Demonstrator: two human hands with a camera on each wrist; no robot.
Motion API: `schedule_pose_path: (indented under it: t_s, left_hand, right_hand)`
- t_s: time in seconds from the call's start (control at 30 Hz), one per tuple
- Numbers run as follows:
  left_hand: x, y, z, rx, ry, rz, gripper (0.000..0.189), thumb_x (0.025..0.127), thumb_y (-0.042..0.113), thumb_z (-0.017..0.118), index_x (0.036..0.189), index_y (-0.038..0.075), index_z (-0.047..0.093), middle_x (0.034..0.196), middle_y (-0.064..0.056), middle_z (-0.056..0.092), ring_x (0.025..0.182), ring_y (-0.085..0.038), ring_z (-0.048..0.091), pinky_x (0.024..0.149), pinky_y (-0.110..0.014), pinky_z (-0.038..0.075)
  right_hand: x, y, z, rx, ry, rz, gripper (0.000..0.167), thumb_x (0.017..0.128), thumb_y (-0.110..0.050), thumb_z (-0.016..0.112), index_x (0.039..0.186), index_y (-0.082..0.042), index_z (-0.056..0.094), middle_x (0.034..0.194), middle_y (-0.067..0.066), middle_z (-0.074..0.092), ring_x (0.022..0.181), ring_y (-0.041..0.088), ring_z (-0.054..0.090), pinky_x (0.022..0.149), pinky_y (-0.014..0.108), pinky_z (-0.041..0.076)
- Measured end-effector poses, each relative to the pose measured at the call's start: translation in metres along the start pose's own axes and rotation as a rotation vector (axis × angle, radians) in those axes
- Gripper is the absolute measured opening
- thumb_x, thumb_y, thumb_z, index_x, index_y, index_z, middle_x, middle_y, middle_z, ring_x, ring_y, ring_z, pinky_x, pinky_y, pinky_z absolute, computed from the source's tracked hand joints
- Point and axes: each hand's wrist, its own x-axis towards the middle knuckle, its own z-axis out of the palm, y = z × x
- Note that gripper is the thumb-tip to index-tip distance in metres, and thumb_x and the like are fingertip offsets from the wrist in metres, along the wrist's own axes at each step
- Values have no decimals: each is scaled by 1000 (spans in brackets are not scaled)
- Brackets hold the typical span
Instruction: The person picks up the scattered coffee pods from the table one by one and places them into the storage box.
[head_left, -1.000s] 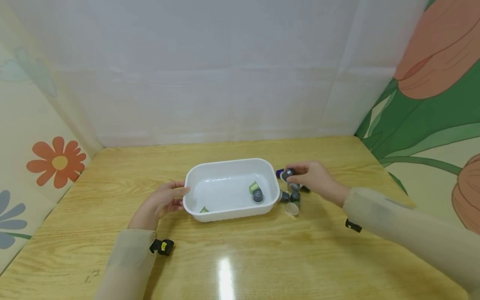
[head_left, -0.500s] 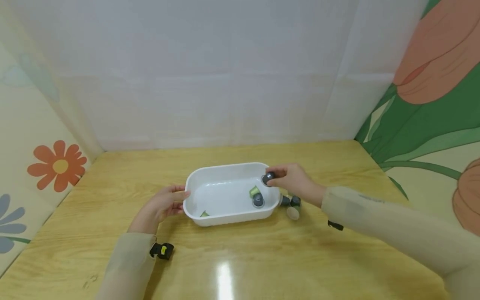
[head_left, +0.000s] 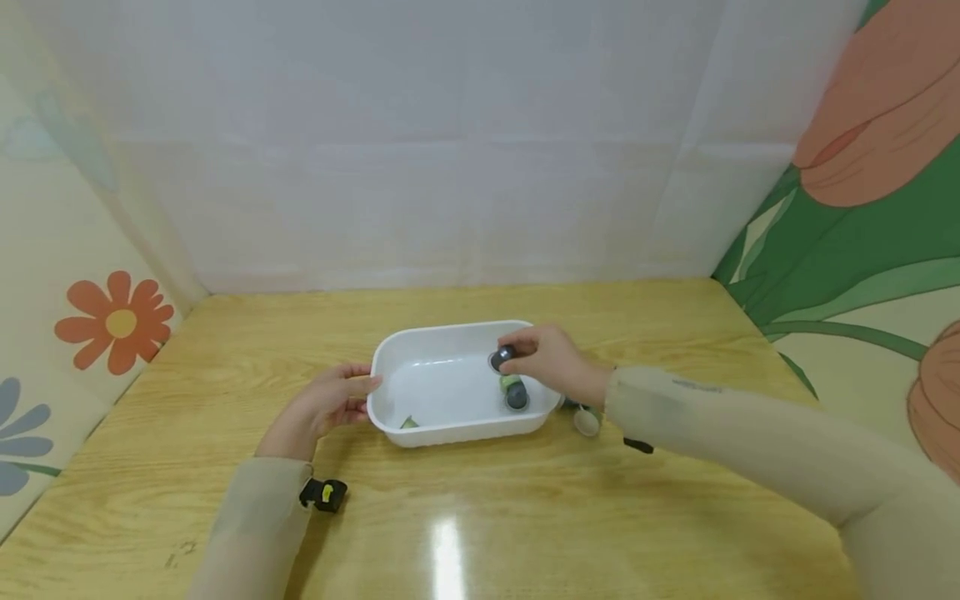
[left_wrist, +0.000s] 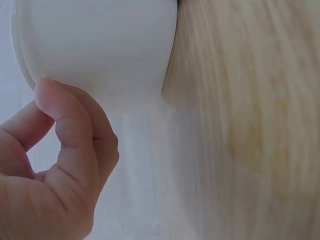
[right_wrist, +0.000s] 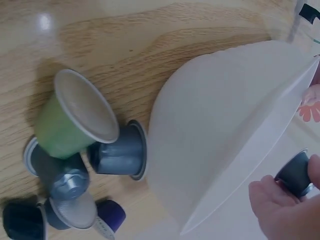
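My left hand (head_left: 326,406) grips the left end of a white oval-cornered plastic tub (head_left: 465,432), thumb at the rim. Over the tub's right half, my right hand (head_left: 553,362) pinches a dark grey coffee capsule (head_left: 502,358) between thumb and fingers; the right wrist view shows this capsule (right_wrist: 296,172) beyond the rim. Inside the tub lie another dark grey capsule (head_left: 516,396) and a green capsule (head_left: 510,382) behind it. A further green capsule (head_left: 408,422) sits near the front left corner, partly hidden by the front wall.
Several coffee capsules lie on the wooden table (head_left: 450,500) against the tub's right end, mostly hidden by my right arm in the head view. Among them are a green capsule (right_wrist: 67,120), a grey-blue capsule (right_wrist: 120,152) and a purple capsule (right_wrist: 111,215). A white wall covering (head_left: 450,167) rises behind the table.
My right hand has carried the dark grey capsule leftward from the pile, across the right rim and over the tub. My left hand has stayed on the tub's left end.
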Motion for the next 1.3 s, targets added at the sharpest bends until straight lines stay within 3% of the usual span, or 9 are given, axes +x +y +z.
schedule_pose_path:
  t_s: [0.3,0.63,0.9,1.07,1.3]
  left_hand:
    - [0,0,0,-16,-9,0,49,101,10,52,140,-9,28,79,-4,57,61,-9,57,56,-19,53]
    - [0,0,1,-21,6,-6,48,100,10,53,138,-8,31,78,-3,58,61,-9,57,56,-19,53]
    - [-1,2,1,-19,-4,5,47,100,10,53,137,-9,31,77,-2,60,61,-9,59,57,-20,53]
    - [-1,3,1,-21,-3,4,47,100,10,53,137,-9,31,75,-2,59,60,-8,58,56,-20,53]
    - [-1,2,1,-20,1,-5,48,100,11,53,138,-8,31,76,-1,58,60,-8,58,57,-20,53]
  right_hand:
    - [12,-10,16,20,-2,48,42,86,-4,73,126,4,60,117,17,66,108,25,63,90,28,52]
    - [25,-9,33,26,-21,15,40,84,1,73,122,8,60,111,17,68,104,25,65,88,28,53]
    - [37,0,44,24,-38,-34,34,81,4,75,113,8,64,97,12,71,92,17,67,81,24,54]
    - [34,-7,48,-1,-32,8,33,82,5,74,113,8,65,101,14,70,96,21,67,83,26,54]
    - [32,-7,49,-43,-23,-20,41,83,2,73,121,10,60,118,21,64,111,30,62,94,32,50]
